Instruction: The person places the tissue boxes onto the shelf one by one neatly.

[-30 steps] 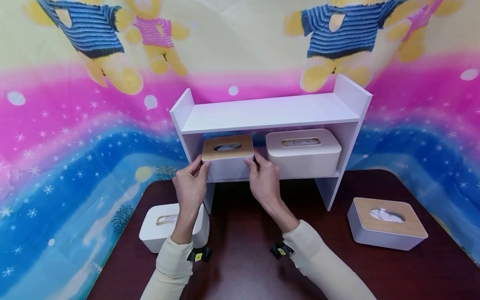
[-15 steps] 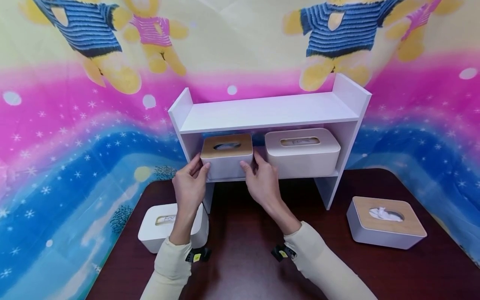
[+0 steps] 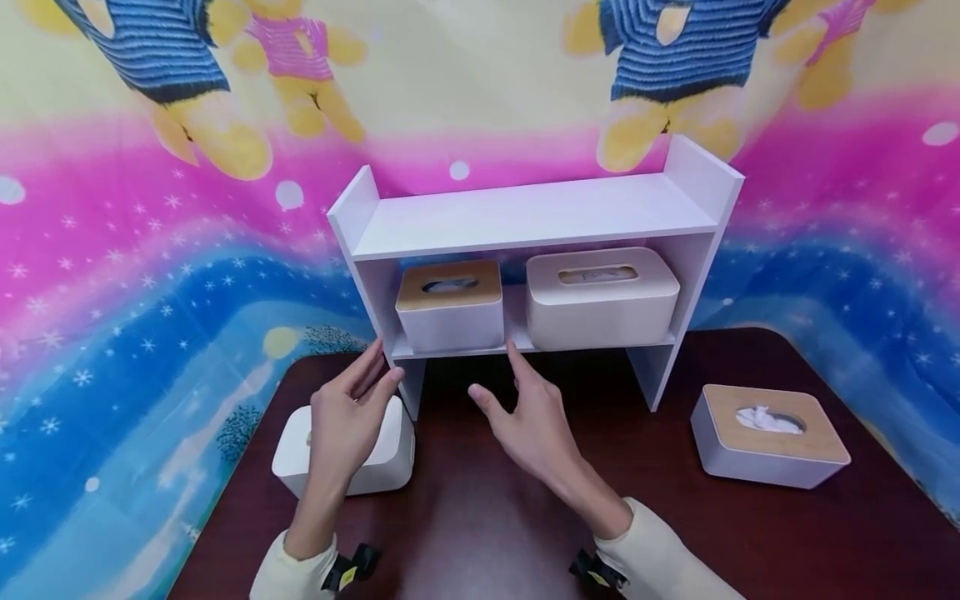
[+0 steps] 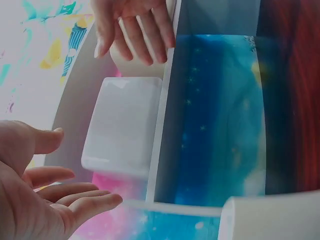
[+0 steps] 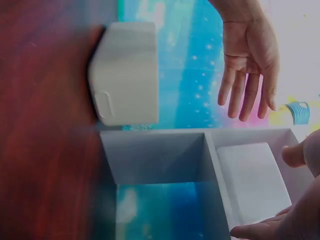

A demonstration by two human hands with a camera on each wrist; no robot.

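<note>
A small white tissue box with a wooden lid (image 3: 450, 325) sits at the left of the middle level of a white shelf (image 3: 532, 223). To its right on the same level stands a larger all-white tissue box (image 3: 603, 321). My left hand (image 3: 348, 421) is in front of the shelf's left side panel, fingers extended and apart from the small box. My right hand (image 3: 532, 417) is below and in front of the gap between the boxes, its thumb and fingers spread. In the left wrist view, both palms face the small box (image 4: 122, 125) with nothing in them.
Another white tissue box (image 3: 390, 454) stands on the dark table (image 3: 495, 533) at the left, partly behind my left hand. A wooden-lidded tissue box (image 3: 768, 450) with tissue showing stands at the right. A printed cloth (image 3: 480, 92) hangs behind the shelf.
Both hands have let go of the wooden-lidded box on the shelf. They have drawn back toward me and down, and the fingers have spread. The box stays on the shelf.
</note>
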